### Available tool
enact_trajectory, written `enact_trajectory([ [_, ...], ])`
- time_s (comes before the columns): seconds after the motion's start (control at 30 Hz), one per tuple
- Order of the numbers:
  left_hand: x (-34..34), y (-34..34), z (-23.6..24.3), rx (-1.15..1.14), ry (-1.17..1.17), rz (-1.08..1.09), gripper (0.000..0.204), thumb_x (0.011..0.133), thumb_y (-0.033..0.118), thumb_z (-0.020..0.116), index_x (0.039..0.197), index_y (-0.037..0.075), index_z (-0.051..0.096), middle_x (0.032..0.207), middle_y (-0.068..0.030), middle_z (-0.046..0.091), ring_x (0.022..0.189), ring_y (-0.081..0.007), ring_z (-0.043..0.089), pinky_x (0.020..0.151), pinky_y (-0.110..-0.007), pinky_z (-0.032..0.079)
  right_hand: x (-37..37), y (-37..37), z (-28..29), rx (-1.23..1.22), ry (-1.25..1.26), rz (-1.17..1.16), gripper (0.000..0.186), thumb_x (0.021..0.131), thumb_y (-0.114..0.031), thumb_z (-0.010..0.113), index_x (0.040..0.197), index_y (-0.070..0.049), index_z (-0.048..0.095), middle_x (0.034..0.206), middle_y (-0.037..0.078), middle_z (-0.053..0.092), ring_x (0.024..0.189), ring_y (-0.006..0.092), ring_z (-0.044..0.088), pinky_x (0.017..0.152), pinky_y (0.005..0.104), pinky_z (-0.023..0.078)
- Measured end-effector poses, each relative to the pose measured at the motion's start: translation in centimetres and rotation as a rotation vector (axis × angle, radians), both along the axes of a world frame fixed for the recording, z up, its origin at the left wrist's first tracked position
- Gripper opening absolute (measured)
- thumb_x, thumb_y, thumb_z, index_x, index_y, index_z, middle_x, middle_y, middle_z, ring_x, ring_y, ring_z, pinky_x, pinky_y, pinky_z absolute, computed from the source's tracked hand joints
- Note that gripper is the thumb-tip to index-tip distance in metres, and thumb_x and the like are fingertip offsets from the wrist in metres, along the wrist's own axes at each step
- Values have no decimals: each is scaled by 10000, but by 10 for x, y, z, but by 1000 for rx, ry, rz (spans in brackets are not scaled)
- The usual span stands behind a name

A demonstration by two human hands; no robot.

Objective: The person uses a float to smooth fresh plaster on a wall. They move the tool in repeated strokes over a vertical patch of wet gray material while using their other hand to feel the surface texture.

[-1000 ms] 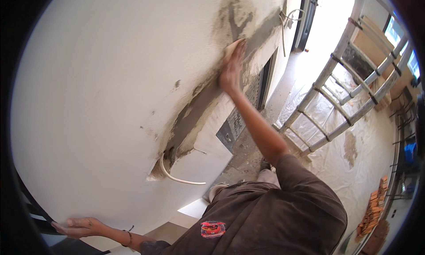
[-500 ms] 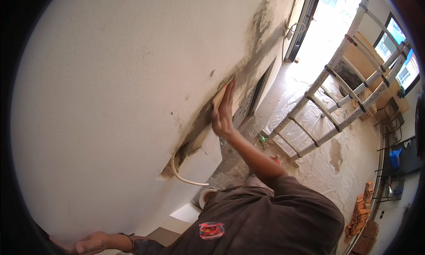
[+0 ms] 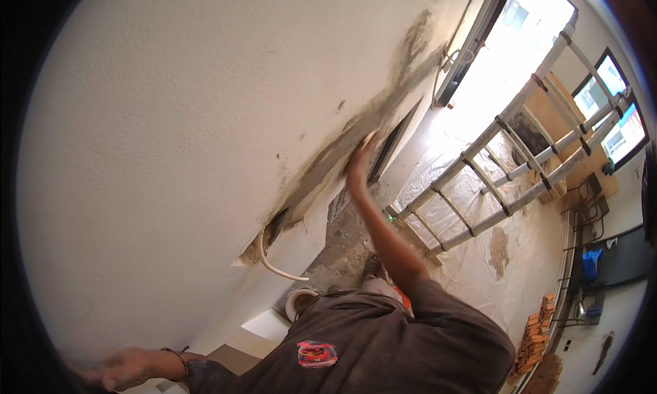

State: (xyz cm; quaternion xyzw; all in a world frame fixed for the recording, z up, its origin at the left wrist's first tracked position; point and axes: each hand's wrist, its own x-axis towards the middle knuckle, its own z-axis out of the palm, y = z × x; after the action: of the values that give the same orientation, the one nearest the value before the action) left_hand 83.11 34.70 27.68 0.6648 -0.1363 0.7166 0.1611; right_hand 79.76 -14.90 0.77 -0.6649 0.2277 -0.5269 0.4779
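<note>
Lower along the grey plaster strip (image 3: pixel 328 168) now, right hand (image 3: pixel 358 168) presses flat; whatever it grips is hidden; left hand (image 3: pixel 126 368) splays open, blurred, on the wall (image 3: pixel 171 120)

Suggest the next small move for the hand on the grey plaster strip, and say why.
Probably slide the right hand further down the grey plaster strip toward the white cable: the patch there looks rough and open, while the left hand braces on the wall.

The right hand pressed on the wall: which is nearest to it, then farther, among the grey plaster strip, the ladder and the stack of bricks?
From the right hand:
1. Grey plaster strip, under the hand on the wall.
2. Ladder, to its right, leaning.
3. Stack of bricks, far lower right on the floor.
</note>
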Motion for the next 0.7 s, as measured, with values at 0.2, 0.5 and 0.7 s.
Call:
enact_trajectory([
  [0.2,-8,-6,-3,-19,19,31,862,1023,606,48,1365,-48,493,1341,-227,532,1226,-335,549,1064,-443,458,4,100,39,-494,-55,70,818,1029,-544,261,1568,-28,-74,1638,197,-126,1521,334,-78,1227,451,-2],
  [0.5,4,7,4,32,-7,4,858,1020,597,15,1362,-7,520,1337,-209,537,1229,-333,544,1043,-462,486,17,85,51,-473,-84,3,888,1000,-611,222,1556,2,-101,1627,239,-127,1513,387,-89,1217,502,1],
  [0.7,0,-10,5,-19,-3,-23,854,1029,576,12,1345,-25,529,1323,-205,548,1242,-323,537,1077,-441,446,2,47,-2,-202,27,11,831,1027,-553,236,1553,-25,-129,1632,206,-141,1516,351,-98,1221,483,-16],
])
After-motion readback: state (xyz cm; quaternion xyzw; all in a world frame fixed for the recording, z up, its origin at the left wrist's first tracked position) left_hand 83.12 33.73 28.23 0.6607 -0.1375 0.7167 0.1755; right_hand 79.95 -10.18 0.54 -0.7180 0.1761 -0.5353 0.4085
